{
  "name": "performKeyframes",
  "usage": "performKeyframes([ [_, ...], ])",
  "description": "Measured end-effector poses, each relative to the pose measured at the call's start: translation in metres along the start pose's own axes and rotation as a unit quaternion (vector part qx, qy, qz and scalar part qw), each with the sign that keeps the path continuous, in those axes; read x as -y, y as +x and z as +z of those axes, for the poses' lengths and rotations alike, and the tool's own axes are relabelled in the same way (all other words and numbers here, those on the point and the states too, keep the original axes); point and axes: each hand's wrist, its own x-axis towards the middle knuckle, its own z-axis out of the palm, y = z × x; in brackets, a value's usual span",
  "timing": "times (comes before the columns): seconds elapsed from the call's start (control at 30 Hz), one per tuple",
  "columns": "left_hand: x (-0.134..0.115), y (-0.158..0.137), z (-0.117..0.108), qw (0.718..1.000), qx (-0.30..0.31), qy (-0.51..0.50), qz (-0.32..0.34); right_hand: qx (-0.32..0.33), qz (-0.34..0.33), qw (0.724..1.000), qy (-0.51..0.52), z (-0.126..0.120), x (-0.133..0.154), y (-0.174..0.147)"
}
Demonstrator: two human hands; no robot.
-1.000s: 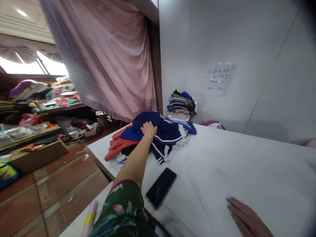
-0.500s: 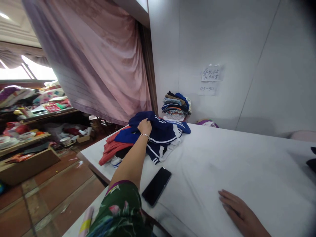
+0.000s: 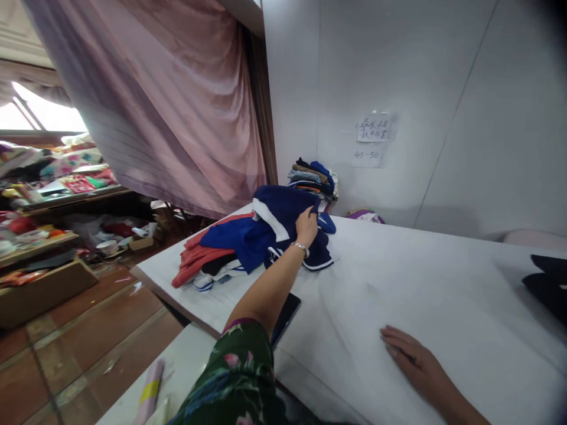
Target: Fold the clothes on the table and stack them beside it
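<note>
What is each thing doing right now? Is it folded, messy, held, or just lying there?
left hand: gripping the navy garment, lifting it.
right hand: flat on the table, holding nothing.
navy garment: bunched, partly raised off the pile.
red garment: crumpled, lying at the table edge.
folded stack: neatly piled by the wall.
phone: screen dark, partly hidden by the arm.
curtain: hanging, drawn aside.
table: covered in white cloth.

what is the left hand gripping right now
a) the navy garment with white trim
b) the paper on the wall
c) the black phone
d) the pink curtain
a: the left hand has its fingers closed on the navy garment, lifted above the clothes pile, while the right hand lies flat on the white table.
</note>
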Motion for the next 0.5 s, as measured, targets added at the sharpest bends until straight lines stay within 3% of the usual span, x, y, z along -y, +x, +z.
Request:
performKeyframes([
  [0.2,-0.038,-0.073,0.064,0.982,0.147,-0.114,-0.012,-0.028,0.093,0.986,0.135,-0.015,0.008,0.001],
  [0.3,-0.058,-0.122,0.089,0.959,0.237,-0.153,-0.012,-0.093,0.132,0.946,0.28,-0.023,0.006,0.004],
  [0.4,-0.079,-0.174,0.106,0.927,0.327,-0.183,0.004,-0.141,0.116,0.91,0.373,-0.037,0.0,0.009],
  [0.43,-0.085,-0.192,0.111,0.914,0.36,-0.187,0.011,-0.147,0.107,0.916,0.358,-0.042,-0.003,0.01],
  [0.5,-0.095,-0.225,0.118,0.885,0.426,-0.187,0.036,-0.16,0.088,0.953,0.241,-0.05,-0.011,0.01],
])
